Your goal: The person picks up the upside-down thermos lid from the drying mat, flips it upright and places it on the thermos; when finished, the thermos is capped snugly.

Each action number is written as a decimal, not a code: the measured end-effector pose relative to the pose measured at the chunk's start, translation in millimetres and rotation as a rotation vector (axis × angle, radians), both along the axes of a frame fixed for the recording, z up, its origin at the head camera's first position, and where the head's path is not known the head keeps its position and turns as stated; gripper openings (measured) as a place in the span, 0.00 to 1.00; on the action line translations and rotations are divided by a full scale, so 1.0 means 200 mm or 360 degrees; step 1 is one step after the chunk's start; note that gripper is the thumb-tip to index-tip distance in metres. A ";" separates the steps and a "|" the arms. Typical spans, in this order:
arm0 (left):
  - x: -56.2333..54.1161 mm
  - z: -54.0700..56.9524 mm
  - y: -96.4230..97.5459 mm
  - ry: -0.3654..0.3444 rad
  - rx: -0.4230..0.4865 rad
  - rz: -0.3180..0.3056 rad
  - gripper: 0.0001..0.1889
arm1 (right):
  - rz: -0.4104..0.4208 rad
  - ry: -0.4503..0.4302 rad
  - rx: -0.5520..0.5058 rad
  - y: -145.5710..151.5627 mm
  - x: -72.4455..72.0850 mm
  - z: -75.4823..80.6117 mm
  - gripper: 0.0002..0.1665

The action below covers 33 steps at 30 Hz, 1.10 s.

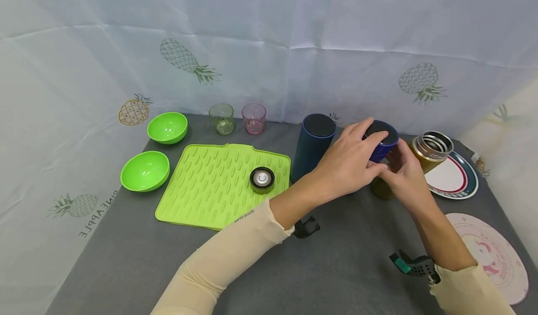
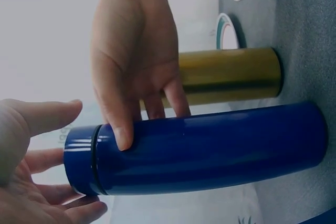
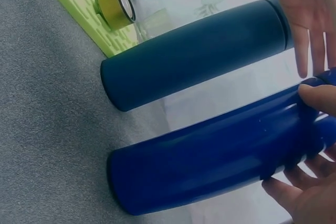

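A glossy blue insulated bottle (image 2: 210, 150) stands upright on the table with its blue lid (image 2: 79, 158) on. My right hand (image 1: 405, 177) grips the bottle just below the lid, thumb on one side and fingers on the other. Around the lid is my left hand (image 1: 346, 161), its fingers extended beside it and, in the left wrist view, its thumb lifted off the side. A dark teal bottle (image 3: 194, 53) with a black top stands to the left. Behind my right hand is a gold bottle (image 2: 231, 74) with an uncovered steel mouth.
On the green drying mat (image 1: 201, 184) lies an upturned gold lid (image 1: 262, 180). Two green bowls (image 1: 167, 128) stand left, and a green glass (image 1: 222, 119) and pink glass (image 1: 254, 119) at the back. At right are a rimmed plate (image 1: 456, 177) and a pale round plate (image 1: 500, 259).
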State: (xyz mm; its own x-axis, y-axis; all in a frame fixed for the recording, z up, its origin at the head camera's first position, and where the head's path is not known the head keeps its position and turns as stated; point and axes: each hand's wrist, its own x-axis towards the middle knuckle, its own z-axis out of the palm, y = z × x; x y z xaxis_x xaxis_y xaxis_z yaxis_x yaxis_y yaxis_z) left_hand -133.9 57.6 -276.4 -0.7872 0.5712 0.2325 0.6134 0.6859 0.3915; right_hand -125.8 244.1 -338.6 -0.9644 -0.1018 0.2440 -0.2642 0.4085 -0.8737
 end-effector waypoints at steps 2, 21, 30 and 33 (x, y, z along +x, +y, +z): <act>0.00 0.00 0.00 0.0001 -0.0005 -0.0002 0.33 | 0.0001 0.0012 0.0007 0.00 0.01 0.00 0.40; 0.07 0.03 -0.18 0.0107 0.0414 -0.0075 0.30 | -0.0155 0.0002 0.0232 0.01 0.10 0.04 0.49; 0.10 0.02 -0.51 0.0302 0.0746 0.0062 0.21 | -0.0380 0.0122 0.0291 0.00 0.24 0.09 0.43; 0.09 -0.02 -0.61 0.0201 0.0679 0.0168 0.22 | -0.0380 0.0162 0.0296 -0.01 0.27 0.08 0.35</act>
